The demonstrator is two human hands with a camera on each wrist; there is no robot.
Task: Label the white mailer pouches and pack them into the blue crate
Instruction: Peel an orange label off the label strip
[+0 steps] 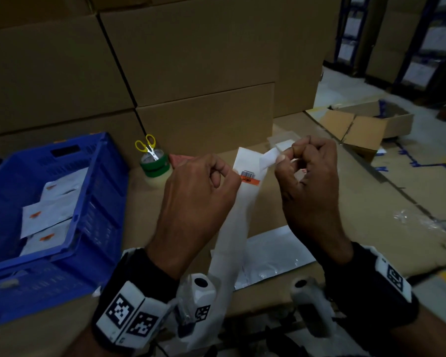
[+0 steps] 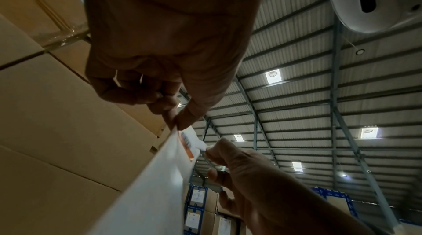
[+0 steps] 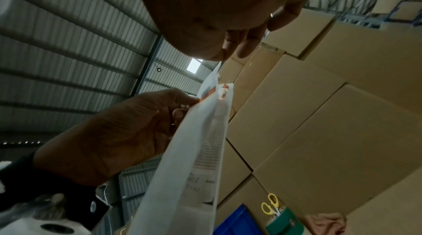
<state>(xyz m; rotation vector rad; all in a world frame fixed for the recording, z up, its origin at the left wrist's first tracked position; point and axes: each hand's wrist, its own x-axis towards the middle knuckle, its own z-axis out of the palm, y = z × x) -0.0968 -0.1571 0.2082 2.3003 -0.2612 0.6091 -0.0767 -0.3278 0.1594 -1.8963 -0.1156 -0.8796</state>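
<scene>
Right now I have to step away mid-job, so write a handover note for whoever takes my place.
Left hand: pinches the top edge of a white mailer pouch, held up off the table.
Right hand: pinches a small white strip at the pouch's top corner.
The pouch carries a barcode label with an orange band.
Blue crate on the left holds several labelled pouches.
Left: finish this pouch and put it in the crate.

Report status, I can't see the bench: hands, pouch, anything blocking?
Left hand pinches pouch edge. Right hand pinches white strip. Crate unobstructed.
</scene>
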